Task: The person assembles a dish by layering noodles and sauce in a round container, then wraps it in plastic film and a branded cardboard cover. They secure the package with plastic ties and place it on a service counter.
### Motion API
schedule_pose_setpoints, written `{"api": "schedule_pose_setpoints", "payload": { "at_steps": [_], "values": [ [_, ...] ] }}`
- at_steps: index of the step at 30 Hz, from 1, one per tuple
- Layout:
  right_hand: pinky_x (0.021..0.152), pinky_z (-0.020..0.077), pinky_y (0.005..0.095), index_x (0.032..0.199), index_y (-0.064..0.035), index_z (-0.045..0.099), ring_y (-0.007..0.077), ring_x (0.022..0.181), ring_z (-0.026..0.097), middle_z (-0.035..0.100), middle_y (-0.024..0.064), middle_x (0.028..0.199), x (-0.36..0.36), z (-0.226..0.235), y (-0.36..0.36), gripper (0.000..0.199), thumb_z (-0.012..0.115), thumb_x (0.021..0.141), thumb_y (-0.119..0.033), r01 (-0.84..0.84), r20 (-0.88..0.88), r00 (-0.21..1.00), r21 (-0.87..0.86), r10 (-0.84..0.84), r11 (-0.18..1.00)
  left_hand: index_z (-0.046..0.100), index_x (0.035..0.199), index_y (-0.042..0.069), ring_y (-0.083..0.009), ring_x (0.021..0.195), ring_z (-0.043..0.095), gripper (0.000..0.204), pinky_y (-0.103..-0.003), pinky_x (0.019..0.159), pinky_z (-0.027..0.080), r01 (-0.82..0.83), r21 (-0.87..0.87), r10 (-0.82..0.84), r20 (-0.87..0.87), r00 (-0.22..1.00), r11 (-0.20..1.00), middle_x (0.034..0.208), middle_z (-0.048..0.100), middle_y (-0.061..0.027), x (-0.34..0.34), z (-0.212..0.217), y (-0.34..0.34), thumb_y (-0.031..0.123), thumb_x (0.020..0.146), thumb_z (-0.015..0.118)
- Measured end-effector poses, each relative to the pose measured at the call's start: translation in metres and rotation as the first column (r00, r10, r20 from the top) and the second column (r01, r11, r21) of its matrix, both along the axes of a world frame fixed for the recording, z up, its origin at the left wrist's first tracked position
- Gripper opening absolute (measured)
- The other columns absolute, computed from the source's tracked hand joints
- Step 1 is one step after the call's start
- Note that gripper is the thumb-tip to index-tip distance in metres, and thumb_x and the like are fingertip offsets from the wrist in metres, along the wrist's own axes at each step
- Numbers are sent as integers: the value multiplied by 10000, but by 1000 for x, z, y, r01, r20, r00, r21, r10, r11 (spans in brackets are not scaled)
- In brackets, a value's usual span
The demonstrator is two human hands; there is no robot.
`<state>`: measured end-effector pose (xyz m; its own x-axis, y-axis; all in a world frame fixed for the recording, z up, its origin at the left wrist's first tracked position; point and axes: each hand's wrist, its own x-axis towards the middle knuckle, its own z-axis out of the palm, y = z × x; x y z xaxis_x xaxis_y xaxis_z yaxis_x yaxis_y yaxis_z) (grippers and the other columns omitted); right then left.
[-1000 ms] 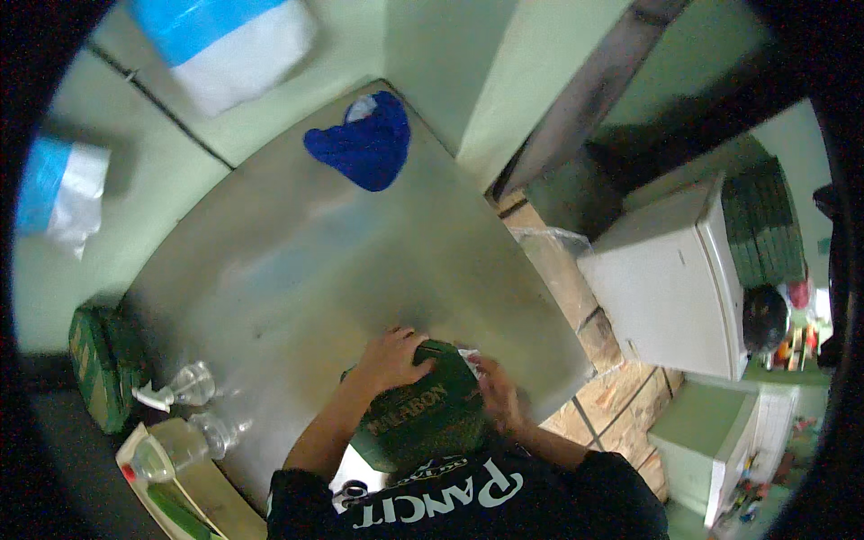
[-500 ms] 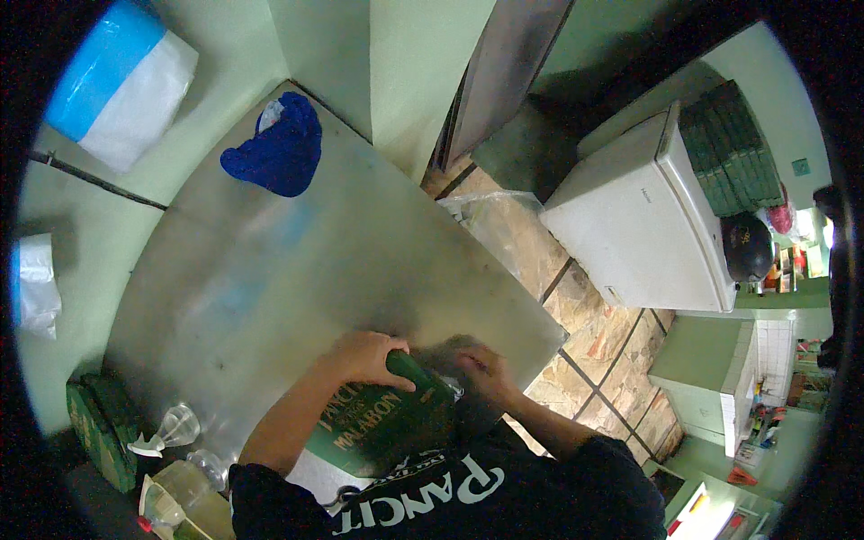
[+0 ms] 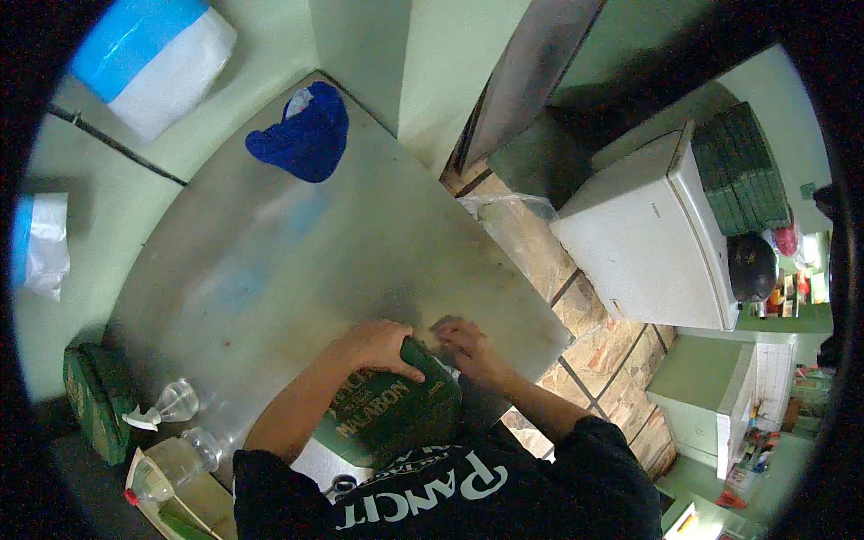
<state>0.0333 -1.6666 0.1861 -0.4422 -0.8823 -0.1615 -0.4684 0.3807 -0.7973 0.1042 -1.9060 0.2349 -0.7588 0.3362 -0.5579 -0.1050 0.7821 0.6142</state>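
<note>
My left hand (image 3: 385, 346) grips the upper edge of a green printed box (image 3: 396, 414), thumb on the near face and fingers over the far side. The box is held tilted close against my dark shirt, above the metal table (image 3: 270, 261). Just beyond its right corner is my right hand (image 3: 470, 349), its fingers curled together and slightly blurred. Whatever those fingers may hold is too small or smeared to make out. A bit of whitish material (image 3: 445, 366) shows between the box's edge and my right hand.
A blue cloth cap (image 3: 310, 135) lies at the table's far corner. To the left are green boxes (image 3: 94, 400), a clear spray bottle (image 3: 171, 405) and a container of bottles (image 3: 171, 477). A white chest freezer (image 3: 643, 229) with stacked green boxes (image 3: 740, 166) stands right, beyond the tiled floor.
My right hand has moved slightly up and left, nearer the box's top corner. My left hand still grips the box. The whole view has shifted a little.
</note>
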Motion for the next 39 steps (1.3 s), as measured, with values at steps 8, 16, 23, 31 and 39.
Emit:
{"api": "schedule_pose_setpoints", "payload": {
  "at_steps": [8, 16, 23, 31, 39],
  "values": [
    [1034, 351, 425, 1370, -36, 366, 375, 1242, 411, 422, 213, 1310, 39, -28, -4, 455, 484, 941, -135, 19, 27, 999, -17, -19, 1000, 555, 1212, 83, -334, 1236, 429, 778, -518, 1009, 346, -282, -192, 201, -356, 913, 940, 1325, 475, -126, 29, -5, 33, 599, 648, 697],
    [1026, 335, 400, 1319, -4, 443, 312, 1183, 449, 478, 184, 1279, 15, -39, 0, 398, 387, 989, -218, 122, 93, 990, -140, -110, 983, 336, 1409, 44, -348, 1349, 274, 584, -564, 1061, 217, -989, -148, 783, -614, 97, 6, 1450, 290, -208, 198, -48, 157, 340, 927, 481],
    [982, 376, 376, 1289, -7, 484, 313, 1132, 502, 549, 181, 1190, -8, -37, -2, 391, 376, 994, -239, 178, 42, 984, -230, -173, 957, 456, 1227, -24, -430, 1032, 511, 493, -477, 893, 408, -937, 212, 920, -222, -323, -278, 1089, 539, -286, 196, -64, 126, 392, 970, 394],
    [954, 399, 382, 1262, 2, 509, 320, 1089, 535, 569, 177, 1159, -18, -42, -15, 387, 413, 980, -246, 211, -96, 971, -74, -218, 975, 544, 1118, 59, -408, 1071, 503, 410, -521, 877, 395, -943, 107, 857, -393, -332, -316, 1142, 541, -229, 174, -82, 102, 403, 974, 374],
    [846, 429, 359, 1257, -3, 481, 229, 977, 550, 580, 141, 1110, -95, -13, 156, 417, 427, 971, -301, 602, -251, 343, -681, -905, 417, 295, 1455, 193, -343, 1412, 154, 573, -662, 1053, 100, -872, -477, 908, -405, 108, -109, 1539, 189, -88, 304, -84, 142, 403, 941, 440]
  ]
}}
